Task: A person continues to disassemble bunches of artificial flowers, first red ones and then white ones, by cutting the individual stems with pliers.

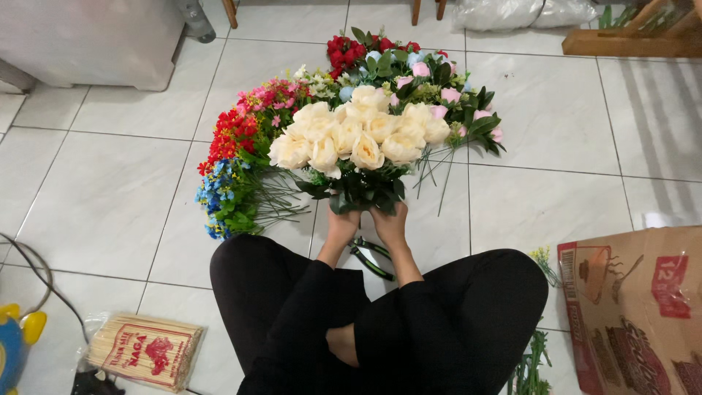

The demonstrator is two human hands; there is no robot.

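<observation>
On white tiled floor point(110, 197), left hand point(342, 225) and right hand point(390, 224) both clasping cream rose bouquet point(356, 135) stems, upright, keeping blooms bunched.

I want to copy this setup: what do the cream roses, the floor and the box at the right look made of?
Cream roses: probably fabric, matte petals; real ones can't be ruled out. Floor: glossy pale ceramic-looking tiles with grout lines and reflections. Box: brown printed cardboard, matte, creased flap.

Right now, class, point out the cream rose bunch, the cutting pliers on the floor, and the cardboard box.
cream rose bunch point(358, 135), head view, on the central cream blooms.
cutting pliers point(371, 257), head view, on the dark handles behind the wrists.
cardboard box point(636, 307), head view, on its printed brown side.
</observation>
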